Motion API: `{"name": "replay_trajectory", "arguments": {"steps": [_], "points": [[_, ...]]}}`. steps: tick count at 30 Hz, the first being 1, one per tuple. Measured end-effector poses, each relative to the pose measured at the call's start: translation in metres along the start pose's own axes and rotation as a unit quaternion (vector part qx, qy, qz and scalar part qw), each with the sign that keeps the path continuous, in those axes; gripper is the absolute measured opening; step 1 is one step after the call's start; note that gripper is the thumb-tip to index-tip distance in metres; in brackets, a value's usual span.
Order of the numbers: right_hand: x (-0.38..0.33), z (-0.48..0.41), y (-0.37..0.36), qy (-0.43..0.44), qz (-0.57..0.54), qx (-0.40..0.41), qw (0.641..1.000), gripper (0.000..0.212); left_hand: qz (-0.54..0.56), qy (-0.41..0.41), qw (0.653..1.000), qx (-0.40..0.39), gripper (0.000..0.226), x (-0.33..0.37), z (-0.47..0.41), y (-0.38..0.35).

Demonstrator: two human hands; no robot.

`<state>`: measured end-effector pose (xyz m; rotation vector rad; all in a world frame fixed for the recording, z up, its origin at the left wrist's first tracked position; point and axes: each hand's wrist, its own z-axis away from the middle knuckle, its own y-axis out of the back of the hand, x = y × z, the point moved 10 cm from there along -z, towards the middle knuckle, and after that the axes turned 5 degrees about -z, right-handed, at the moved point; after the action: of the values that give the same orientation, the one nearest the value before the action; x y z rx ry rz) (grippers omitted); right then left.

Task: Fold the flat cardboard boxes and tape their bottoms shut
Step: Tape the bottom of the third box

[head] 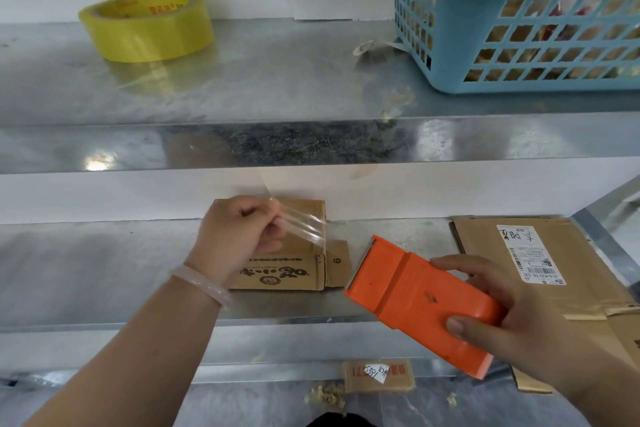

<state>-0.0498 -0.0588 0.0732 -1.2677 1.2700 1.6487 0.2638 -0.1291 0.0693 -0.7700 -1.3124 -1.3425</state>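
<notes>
Cardboard sheet (pixel 554 253), flat and unfolded, lies just beyond my right hand (pixel 512 315), and the picture's edge cuts off its far corner. That hand is clamped on the orange tape dispenser (pixel 422 302), thumb on the near side and fingers over the far edge. Under my left hand (pixel 239 232) sits the small printed box (pixel 287 267), set up on the metal shelf (pixel 104 270), with one flap sticking out toward the dispenser. The left fingers pinch a strip of clear tape (pixel 306 227), held slanting above the box.

I judge that taping the bottom is the step in hand. Next, the strip needs lowering across the seam and pressing flat without letting it curl onto itself.

My left hand covers much of the box, so I cannot see the seam or whether the flaps meet. Nor can I tell whether the strip is cut free of the dispenser.
</notes>
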Motion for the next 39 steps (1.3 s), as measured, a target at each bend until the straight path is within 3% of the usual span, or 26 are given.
{"name": "replay_trajectory", "arguments": {"steps": [10,19,22,25,30,36,39], "points": [[0.017,0.004,0.015,-0.017,0.045,0.027,0.998,0.052,0.042,-0.028,0.994,0.093,0.018,0.003,-0.007,0.044],[0.047,-0.006,0.003,-0.075,0.151,0.052,0.984,0.058,-0.109,-0.2,0.972,0.063,0.02,0.058,0.035,0.011],[0.051,-0.009,-0.005,-0.086,0.162,0.071,0.98,0.056,-0.193,-0.292,0.935,0.063,0.018,0.073,0.055,-0.004],[0.054,-0.015,-0.013,-0.122,0.189,0.086,0.971,0.05,-0.294,-0.404,0.865,0.054,0.024,0.087,0.079,-0.035],[0.058,-0.025,-0.024,-0.146,0.195,0.125,0.962,0.052,-0.302,-0.514,0.803,-0.002,0.025,0.085,0.111,-0.098],[0.061,-0.032,-0.027,-0.161,0.167,0.159,0.96,0.054,-0.338,-0.563,0.753,-0.041,0.028,0.068,0.132,-0.142],[0.066,-0.031,-0.028,-0.168,0.153,0.182,0.957,0.055,-0.355,-0.561,0.747,-0.041,0.026,0.062,0.127,-0.147]]}}
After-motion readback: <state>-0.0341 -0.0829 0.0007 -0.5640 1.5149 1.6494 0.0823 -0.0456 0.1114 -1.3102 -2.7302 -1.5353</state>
